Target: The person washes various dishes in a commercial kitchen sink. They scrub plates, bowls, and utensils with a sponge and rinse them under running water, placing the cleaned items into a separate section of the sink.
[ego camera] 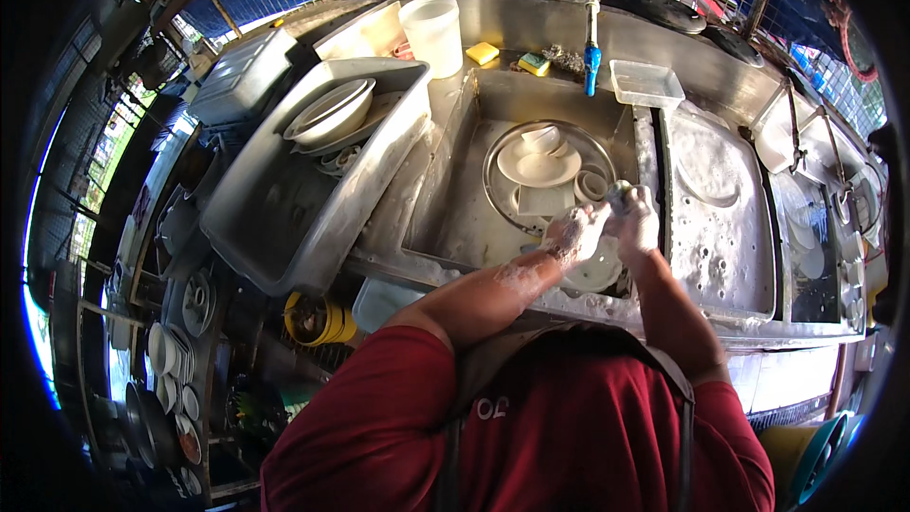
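Note:
My left hand (572, 235), coated in suds, is curled over the front right of the metal sink basin (455, 227). Right beside it, my right hand (640, 217) grips a greenish scrubbing sponge (620, 192). Whether the left fingers hold something is hidden by foam and the hand itself. Just beyond them a round steel tray (498, 192) carries a white oval plate (537, 169), a tilted white bowl (542, 139), a small round cup (589, 186) and a square white dish (544, 200). Below my hands lies a sudsy, pale dish (593, 272).
A grey tub (284, 227) with white bowls (330, 117) stands left. A white bucket (435, 35), yellow sponges (483, 52) and a blue-handled tap (591, 60) line the back. Right are a clear container (645, 83), a foam-filled basin (718, 242) and another basin with plates (803, 242).

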Demonstrator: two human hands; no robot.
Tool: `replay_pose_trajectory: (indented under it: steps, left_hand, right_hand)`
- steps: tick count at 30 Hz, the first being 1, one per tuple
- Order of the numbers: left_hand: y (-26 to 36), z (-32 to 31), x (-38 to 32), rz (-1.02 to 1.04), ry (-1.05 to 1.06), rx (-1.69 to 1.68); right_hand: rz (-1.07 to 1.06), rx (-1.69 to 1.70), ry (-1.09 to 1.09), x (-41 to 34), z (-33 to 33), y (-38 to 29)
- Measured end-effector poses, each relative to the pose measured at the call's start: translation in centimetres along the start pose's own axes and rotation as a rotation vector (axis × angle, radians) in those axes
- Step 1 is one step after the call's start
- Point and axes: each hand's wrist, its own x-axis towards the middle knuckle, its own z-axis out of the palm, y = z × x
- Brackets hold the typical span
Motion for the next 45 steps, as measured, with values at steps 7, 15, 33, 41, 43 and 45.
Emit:
replay_pose_trajectory:
  steps: [7,15,33,41,43,45]
  left_hand:
    - [2.2,-3.8,1.3,0.205,-0.005,0.561]
    - [3.5,-4.7,1.7,-0.474,-0.129,-1.289]
    - [11.6,-7.8,-1.0,0.973,0.332,0.495]
    - [11.7,-8.4,-4.1,0.897,0.341,0.207]
    - [11.6,-8.5,-3.9,0.94,0.364,0.165]
    - [11.4,-8.8,-3.4,1.03,0.371,0.133]
  right_hand:
    - [-0.324,-0.261,-0.607,-2.9,1.1,-0.2]
    - [-0.079,0.217,-0.187,-1.9,0.6,-3.7]
    - [-0.849,-1.893,-0.384,-1.8,1.5,-4.0]
    - [-0.462,-1.781,-0.186,-2.4,-3.9,-5.9]
    - [-0.946,-2.284,-0.379,-1.9,-6.1,-6.1]
    - [-0.574,-2.008,-0.3,-1.8,-8.2,-6.4]
